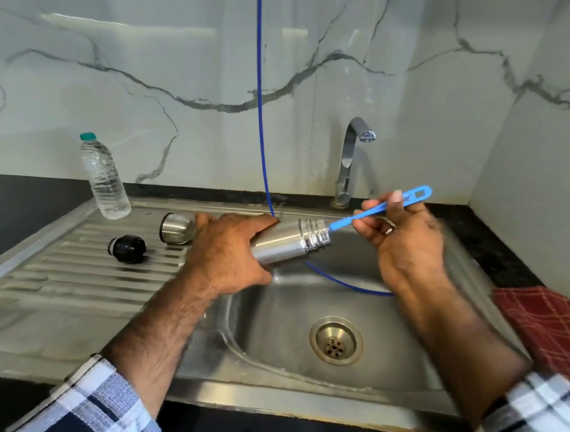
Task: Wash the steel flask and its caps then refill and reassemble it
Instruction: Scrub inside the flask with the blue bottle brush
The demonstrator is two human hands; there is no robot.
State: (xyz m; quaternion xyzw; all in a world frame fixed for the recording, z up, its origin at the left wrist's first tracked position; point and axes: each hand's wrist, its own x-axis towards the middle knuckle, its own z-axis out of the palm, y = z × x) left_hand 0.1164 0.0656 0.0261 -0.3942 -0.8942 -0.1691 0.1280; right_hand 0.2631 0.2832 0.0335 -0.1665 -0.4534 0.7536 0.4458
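My left hand (pixel 229 255) grips the steel flask (pixel 288 241), held on its side over the sink with its threaded open mouth pointing right. My right hand (pixel 404 239) pinches the handle of a blue bottle brush (pixel 379 208); the brush's lower end goes into the flask's mouth, and its bristles are hidden inside. The steel outer cap (pixel 176 228) lies on its side on the drainboard just behind my left hand. The black inner stopper (pixel 127 248) lies further left on the ribbed drainboard.
A clear plastic water bottle (pixel 104 177) with a green cap stands at the drainboard's back left. The tap (pixel 349 163) rises behind the sink basin (pixel 402 354). A thin blue hose (pixel 260 118) hangs down into the basin. A red checked cloth (pixel 548 325) lies at the right.
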